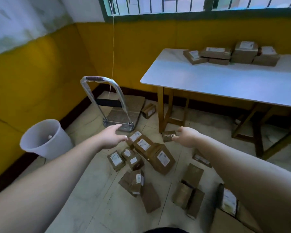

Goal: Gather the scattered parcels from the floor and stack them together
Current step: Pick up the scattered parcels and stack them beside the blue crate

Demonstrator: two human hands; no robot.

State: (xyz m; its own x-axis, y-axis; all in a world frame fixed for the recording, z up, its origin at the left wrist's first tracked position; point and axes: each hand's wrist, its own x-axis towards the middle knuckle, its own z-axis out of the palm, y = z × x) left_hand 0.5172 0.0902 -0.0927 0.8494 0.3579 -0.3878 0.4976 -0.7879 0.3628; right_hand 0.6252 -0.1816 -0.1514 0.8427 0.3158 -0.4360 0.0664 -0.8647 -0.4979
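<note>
Left hand (111, 137) open, empty, nearest the labelled brown cardboard parcel pile (142, 144) just right. Right hand (187, 137) curled, hold unclear.

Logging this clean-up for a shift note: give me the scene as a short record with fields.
left hand: open, fingers straight, above the floor parcels, holding nothing
right hand: at edge of small parcel; grip unclear
floor parcels: scattered on tiles, not stacked
table parcels: grouped at far end of table
trolley: in the corner, near white bucket
</note>
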